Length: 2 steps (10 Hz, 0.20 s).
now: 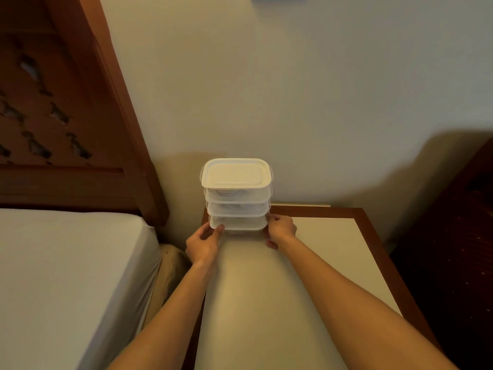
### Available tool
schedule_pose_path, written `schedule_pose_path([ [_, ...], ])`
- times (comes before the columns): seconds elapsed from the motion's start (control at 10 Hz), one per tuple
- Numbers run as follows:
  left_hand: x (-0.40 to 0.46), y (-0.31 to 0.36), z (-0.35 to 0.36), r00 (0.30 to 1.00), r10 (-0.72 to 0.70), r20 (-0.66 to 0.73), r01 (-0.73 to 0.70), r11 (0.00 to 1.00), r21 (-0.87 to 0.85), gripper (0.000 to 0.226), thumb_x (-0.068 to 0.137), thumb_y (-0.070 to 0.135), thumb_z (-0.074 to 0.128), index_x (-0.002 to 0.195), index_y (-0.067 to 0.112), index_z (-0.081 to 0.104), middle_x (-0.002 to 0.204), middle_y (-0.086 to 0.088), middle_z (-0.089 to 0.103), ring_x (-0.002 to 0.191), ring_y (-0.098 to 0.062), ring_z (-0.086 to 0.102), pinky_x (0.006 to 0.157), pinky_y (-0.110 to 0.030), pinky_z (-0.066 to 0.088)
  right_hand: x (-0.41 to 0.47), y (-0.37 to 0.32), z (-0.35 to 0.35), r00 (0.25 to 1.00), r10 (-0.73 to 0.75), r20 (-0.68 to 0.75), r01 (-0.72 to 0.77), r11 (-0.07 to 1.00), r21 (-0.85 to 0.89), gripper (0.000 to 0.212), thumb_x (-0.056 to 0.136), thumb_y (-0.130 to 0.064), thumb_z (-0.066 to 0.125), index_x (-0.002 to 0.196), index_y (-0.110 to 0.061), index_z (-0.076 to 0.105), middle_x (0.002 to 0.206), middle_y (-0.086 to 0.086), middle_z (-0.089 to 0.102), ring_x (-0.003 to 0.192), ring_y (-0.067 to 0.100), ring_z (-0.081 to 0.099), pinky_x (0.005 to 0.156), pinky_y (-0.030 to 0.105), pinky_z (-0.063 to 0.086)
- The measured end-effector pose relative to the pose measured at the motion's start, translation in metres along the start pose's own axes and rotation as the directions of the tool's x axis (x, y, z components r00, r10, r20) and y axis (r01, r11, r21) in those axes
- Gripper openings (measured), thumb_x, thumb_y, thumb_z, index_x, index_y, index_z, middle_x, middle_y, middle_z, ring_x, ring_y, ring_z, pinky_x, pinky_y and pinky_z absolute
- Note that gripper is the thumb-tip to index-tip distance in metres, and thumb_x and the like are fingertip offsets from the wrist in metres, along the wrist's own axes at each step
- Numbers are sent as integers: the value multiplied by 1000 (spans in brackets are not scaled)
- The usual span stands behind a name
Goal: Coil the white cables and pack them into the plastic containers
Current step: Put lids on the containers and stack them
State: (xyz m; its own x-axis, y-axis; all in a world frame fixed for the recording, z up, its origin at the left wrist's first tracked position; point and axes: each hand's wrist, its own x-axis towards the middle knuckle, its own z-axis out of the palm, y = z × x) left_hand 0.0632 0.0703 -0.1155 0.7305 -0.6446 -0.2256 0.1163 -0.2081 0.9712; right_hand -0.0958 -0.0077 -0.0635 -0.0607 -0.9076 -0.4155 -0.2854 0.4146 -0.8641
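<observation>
— Both hands make the grip here: the left hand (203,243) curls its thumb and fingers against the left end of the bottom container (238,223), and the right hand (280,229) pinches the right end of that same box.

— So what exactly is stacked there?

— Three plastic containers, one straight on top of another, all lidded. The top container (236,174) shows its whole white lid; the middle container (238,208) sits between it and the one being held. They look translucent, and a pale curved shape inside the top one, just under its lid, may be a coiled white cable (227,193), though it is too faint to be sure.

— Where does the stack stand?

— At the far left corner of the surface (333,241), a pale top framed in reddish-brown wood, close to the cream wall (266,89). Whether the bottom box rests on the surface or is lifted just off it cannot be told from this angle.

— And around it?

— A bed (66,276) with a light sheet lies to the left, with a carved dark wooden headboard (53,116) rising behind it. Dark wooden furniture (458,236) stands to the right of the surface. Both bare forearms reach in from the bottom edge, the left one passing over the gap between bed and surface.
</observation>
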Motion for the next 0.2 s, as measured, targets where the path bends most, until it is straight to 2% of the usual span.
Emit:
schedule_pose_path([
  [0.1, 6, -2, 1, 1000, -15, 7, 15, 1000, 1, 47, 73, 37, 83, 116, 22, 70, 97, 2, 74, 97, -32, 69, 91, -49, 55, 1, 0, 0, 1000, 4, 3, -4, 1000, 6, 34, 99, -36, 52, 126, -18, 64, 110, 10, 65, 69, 19, 54, 65, 39, 61],
  [0.2, 4, 3, -2, 998, -66, 21, 66, 998, 14, 52, 73, 39, 83, 117, 16, 69, 101, 0, 72, 99, -29, 68, 95, -47, 53, 1, 3, -3, 996, 30, 83, -34, 999, 39, 41, 100, -43, 47, 132, -19, 57, 117, 9, 62, 87, 23, 59, 65, 37, 59],
])
